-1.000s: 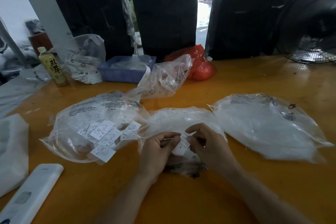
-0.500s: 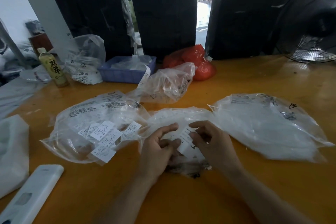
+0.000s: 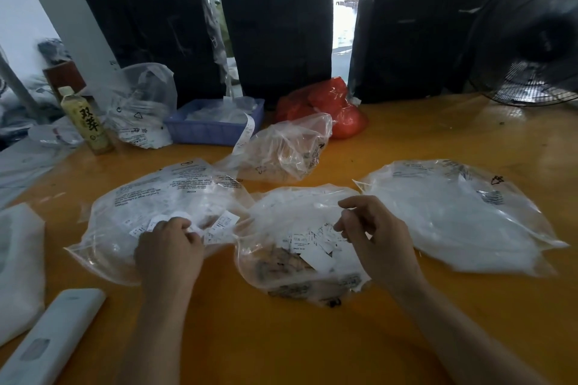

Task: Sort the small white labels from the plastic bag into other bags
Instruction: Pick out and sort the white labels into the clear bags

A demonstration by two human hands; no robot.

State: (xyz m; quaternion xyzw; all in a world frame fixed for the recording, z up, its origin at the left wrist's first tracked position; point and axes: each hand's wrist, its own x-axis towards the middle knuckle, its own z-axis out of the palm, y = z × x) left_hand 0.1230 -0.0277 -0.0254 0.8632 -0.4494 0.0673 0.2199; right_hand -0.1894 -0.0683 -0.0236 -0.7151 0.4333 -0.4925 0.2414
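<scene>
White labels (image 3: 308, 241) top the middle bag (image 3: 281, 212); left hand (image 3: 169, 247) grip pinches one label, right hand (image 3: 375, 234) grip loosely curled, empty.

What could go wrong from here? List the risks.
1. The fan at the table's far right could blow loose labels off the left bag.
2. The left hand and right hand work over separate bags, so a label may be misplaced unwatched.
</scene>
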